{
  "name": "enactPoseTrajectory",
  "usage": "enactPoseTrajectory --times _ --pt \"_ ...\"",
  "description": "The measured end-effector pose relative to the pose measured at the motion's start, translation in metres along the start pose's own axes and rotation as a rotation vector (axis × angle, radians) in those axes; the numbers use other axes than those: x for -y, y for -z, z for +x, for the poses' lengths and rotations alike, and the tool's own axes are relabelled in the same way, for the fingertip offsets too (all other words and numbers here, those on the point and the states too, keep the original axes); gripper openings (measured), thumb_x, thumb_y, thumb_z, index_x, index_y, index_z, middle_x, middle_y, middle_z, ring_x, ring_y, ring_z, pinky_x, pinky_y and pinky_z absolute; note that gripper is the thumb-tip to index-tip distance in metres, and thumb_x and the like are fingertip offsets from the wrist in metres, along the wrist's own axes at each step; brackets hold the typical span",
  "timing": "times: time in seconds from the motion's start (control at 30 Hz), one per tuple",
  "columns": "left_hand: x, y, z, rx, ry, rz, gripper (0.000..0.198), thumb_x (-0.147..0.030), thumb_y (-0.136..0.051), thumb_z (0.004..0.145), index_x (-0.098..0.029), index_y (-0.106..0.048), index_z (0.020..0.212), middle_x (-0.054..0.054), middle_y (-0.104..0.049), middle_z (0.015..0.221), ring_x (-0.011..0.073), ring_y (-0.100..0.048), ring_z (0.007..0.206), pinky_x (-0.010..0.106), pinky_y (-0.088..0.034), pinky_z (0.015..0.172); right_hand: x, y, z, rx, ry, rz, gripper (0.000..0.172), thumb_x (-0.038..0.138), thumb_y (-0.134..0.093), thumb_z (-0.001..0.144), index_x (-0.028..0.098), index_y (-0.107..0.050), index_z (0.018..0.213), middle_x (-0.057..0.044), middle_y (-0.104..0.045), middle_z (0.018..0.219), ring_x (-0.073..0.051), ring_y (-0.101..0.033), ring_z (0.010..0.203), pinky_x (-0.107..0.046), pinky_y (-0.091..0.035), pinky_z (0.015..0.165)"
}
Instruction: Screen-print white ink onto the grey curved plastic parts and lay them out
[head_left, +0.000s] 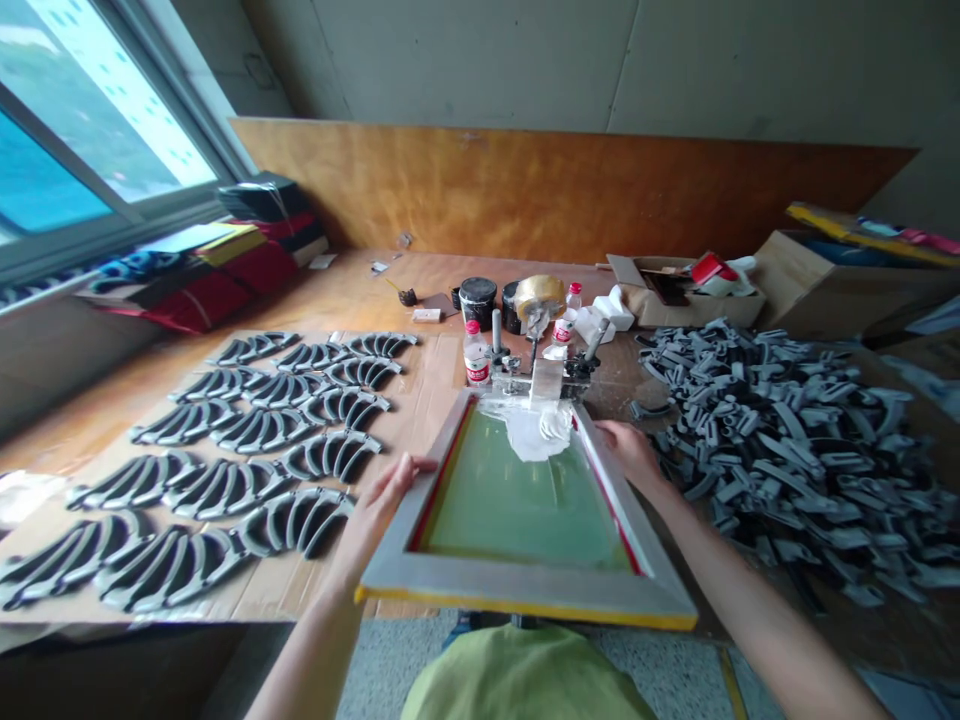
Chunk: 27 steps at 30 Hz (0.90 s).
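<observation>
A printing screen frame (525,585) with green mesh (525,500) lies in front of me, hinged to a metal clamp (536,375) at its far end. White ink (534,428) is pooled at the far end of the mesh. My left hand (386,500) grips the frame's left rail, thumb over the top. The right rail is held by my right hand (630,450), fingers closed on its edge.
Rows of grey curved parts (225,470) lie on cardboard at the left. A big heap of grey parts (795,450) fills the right. Bottles (475,355), black ink tubs (478,300), a tape roll (538,292) and cardboard boxes (675,290) stand behind the clamp.
</observation>
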<state>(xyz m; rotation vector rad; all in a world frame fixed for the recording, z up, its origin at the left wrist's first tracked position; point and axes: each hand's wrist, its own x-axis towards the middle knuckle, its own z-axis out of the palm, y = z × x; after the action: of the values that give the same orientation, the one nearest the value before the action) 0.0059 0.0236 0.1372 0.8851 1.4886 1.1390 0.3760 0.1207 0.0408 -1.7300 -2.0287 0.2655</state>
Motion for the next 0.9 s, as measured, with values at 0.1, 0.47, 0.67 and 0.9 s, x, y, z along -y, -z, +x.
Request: enactPoseTrajectory --times 0.1,0.47,0.67,0.9 --pt "0.049 0.005 -0.007 0.084 0.149 0.029 0.060 -0.058 -0.073 0.070 -0.023 -0.068 0.118 0.004 -0.071 0.087 0.0235 -0.068 0.080 0.029 -0.053 0.065 0.007 0.013 0.026 -0.102 0.032 0.028 0.036 0.026 -0.052 0.089 0.021 -0.063 0.123 -0.012 -0.067 0.118 -0.026 -0.065 0.104 -0.043 -0.052 0.091" --pt "0.128 -0.004 0.012 0.094 0.170 0.028 0.082 -0.061 -0.068 0.072 -0.021 -0.048 0.141 0.000 -0.067 0.081 0.0203 -0.064 0.076 0.028 -0.050 0.066 0.091 -0.008 0.065 0.208 0.114 -0.274 0.036 0.015 -0.056 0.087 0.017 -0.052 0.123 -0.011 -0.068 0.103 -0.024 -0.062 0.094 -0.030 -0.044 0.077" --pt "0.133 -0.004 0.013 0.105 0.171 0.060 0.083 -0.065 -0.064 0.073 -0.020 -0.047 0.140 0.001 -0.066 0.081 0.0201 -0.062 0.076 0.028 -0.050 0.066 0.090 -0.020 0.058 0.225 0.123 -0.302 0.017 0.010 -0.050 0.088 0.017 -0.061 0.098 -0.010 -0.066 0.103 -0.022 -0.056 0.100 -0.029 -0.040 0.084" --pt "0.126 -0.006 0.009 0.096 0.235 0.036 0.080 -0.065 -0.065 0.073 -0.023 -0.047 0.138 -0.001 -0.064 0.080 0.0201 -0.062 0.075 0.027 -0.049 0.064 0.082 -0.026 0.023 0.277 0.476 -0.157 0.029 -0.002 -0.049 0.077 0.017 -0.067 0.090 -0.008 -0.065 0.087 -0.021 -0.055 0.089 -0.030 -0.042 0.078"
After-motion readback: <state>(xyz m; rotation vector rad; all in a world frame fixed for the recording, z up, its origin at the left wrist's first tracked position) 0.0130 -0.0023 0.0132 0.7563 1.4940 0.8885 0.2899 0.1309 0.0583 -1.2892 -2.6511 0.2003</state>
